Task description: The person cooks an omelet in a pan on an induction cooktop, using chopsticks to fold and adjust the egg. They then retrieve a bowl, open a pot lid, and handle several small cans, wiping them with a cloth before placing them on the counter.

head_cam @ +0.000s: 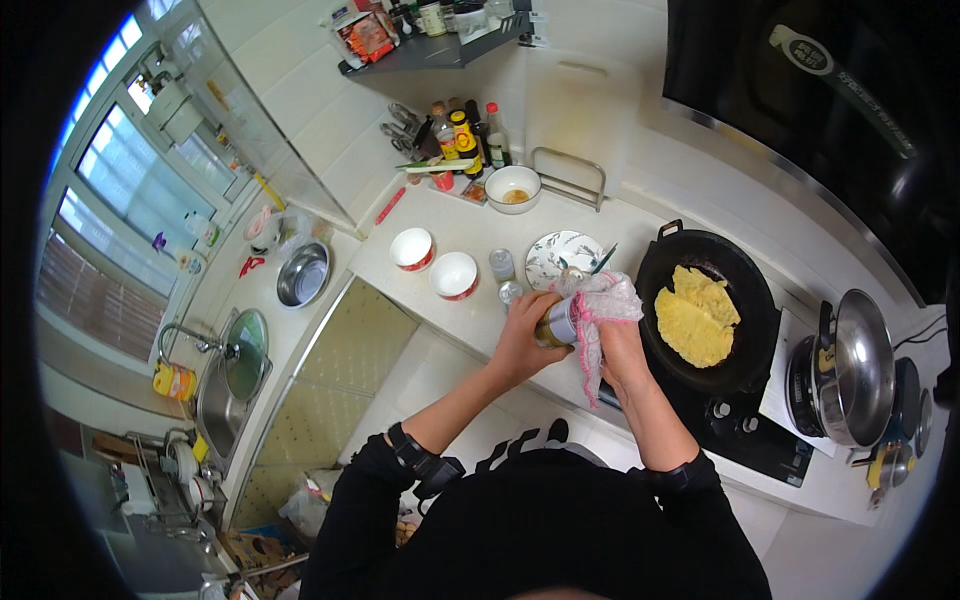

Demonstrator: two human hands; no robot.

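Note:
Over the counter's front edge, my left hand (521, 334) grips a tilted clear jar (556, 325) around its side. My right hand (621, 351) holds a white mesh cloth (611, 300) with pink edging against the jar's right end. That end and most of my right fingers are hidden by the cloth. Two small clear jars (502, 264) stand just beyond my left hand. Behind the cloth is a leaf-patterned plate (541, 259) with a dark-handled utensil (604, 259) on it. To the right, a black wok (757, 360) holds yellow cooked egg (697, 330).
Two white-and-red bowls (454, 276) stand to the left, and a white bowl (525, 182) with brown residue sits further back. Sauce bottles (465, 142) line the wall. Right of the wok are stacked steel pans (859, 375). A steel basin (304, 274) and the sink (217, 420) lie left.

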